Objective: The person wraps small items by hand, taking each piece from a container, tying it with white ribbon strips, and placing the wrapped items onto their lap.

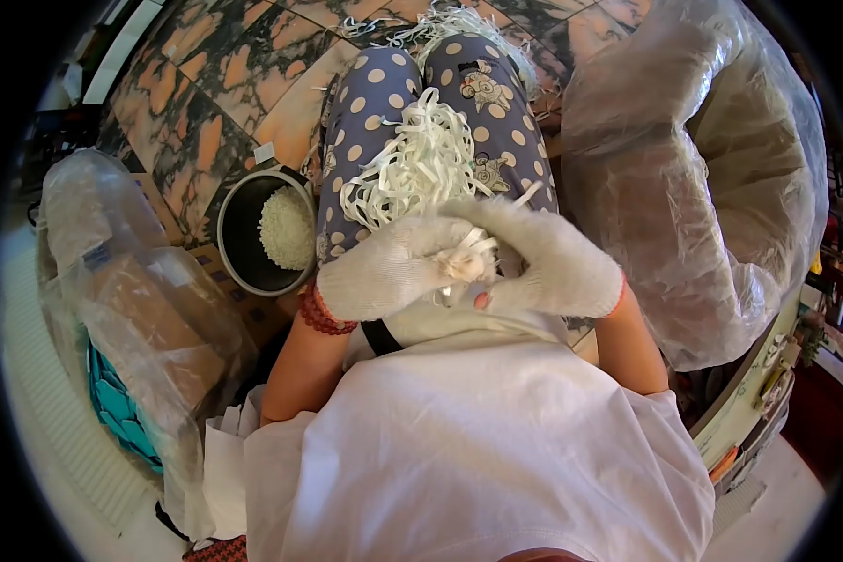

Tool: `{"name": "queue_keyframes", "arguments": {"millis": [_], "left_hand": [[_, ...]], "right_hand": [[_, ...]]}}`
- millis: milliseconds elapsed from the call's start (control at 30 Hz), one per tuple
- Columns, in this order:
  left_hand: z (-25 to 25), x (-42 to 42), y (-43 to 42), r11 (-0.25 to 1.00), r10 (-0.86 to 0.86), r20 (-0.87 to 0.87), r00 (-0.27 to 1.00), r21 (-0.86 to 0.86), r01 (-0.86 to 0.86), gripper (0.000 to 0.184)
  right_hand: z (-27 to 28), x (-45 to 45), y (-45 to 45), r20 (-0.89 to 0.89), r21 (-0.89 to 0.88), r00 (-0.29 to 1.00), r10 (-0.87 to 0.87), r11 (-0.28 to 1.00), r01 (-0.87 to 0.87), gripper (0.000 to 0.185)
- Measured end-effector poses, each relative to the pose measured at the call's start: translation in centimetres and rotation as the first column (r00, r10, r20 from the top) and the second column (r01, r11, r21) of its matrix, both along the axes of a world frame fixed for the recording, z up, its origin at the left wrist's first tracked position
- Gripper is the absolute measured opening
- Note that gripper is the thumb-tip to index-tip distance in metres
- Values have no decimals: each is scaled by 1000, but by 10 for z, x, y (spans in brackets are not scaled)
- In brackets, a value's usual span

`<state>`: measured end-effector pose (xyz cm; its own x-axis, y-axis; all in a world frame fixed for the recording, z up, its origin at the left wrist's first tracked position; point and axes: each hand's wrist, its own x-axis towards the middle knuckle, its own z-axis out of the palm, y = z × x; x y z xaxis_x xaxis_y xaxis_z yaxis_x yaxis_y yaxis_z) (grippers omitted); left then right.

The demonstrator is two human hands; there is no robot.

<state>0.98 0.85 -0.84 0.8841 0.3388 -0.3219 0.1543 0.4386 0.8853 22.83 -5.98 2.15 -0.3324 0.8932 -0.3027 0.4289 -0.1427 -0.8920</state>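
Observation:
White knit gloves cover both hands, which meet above the lap. My left hand (384, 267) has its fingers closed round a small bunch of white strips (468, 258). My right hand (553, 258) curves over from the other side, with its fingers bent towards the bunch; a bare fingertip shows near its thumb. Whatever the right fingers grip is too small and blurred to make out. A loose heap of white strips (417, 169) lies on the polka-dot trousers (515, 136), just beyond the hands.
A round dark pot (229, 234) with small white pieces (287, 227) stands left of the legs. Plastic-wrapped boxes (150, 309) are at the left. At the right is a large open plastic bag (628, 187). More white strips (459, 23) lie on the tiled floor (197, 61).

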Motion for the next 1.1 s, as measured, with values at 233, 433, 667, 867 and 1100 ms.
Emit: {"name": "queue_keyframes", "arguments": {"millis": [233,433,667,867,1100], "left_hand": [[-17,0,-7,997,23,74,997,66,-28,20],[-12,8,-28,998,-59,128,990,-27,63,17],[-9,-5,-32,994,-95,52,994,65,92,29],[-11,-25,-37,988,-140,-133,981,47,147,26],[-16,-15,-23,985,-149,6,989,-89,149,17]], "right_hand": [[-22,5,-6,-544,-111,786,-294,954,280,31],[-5,15,3,-849,-521,-68,-524,810,270,33],[-4,96,39,-938,-333,-47,-343,856,395,27],[7,211,69,-815,-361,-76,-575,400,842,17],[43,155,44,-737,17,537,-410,783,622,18]]}}
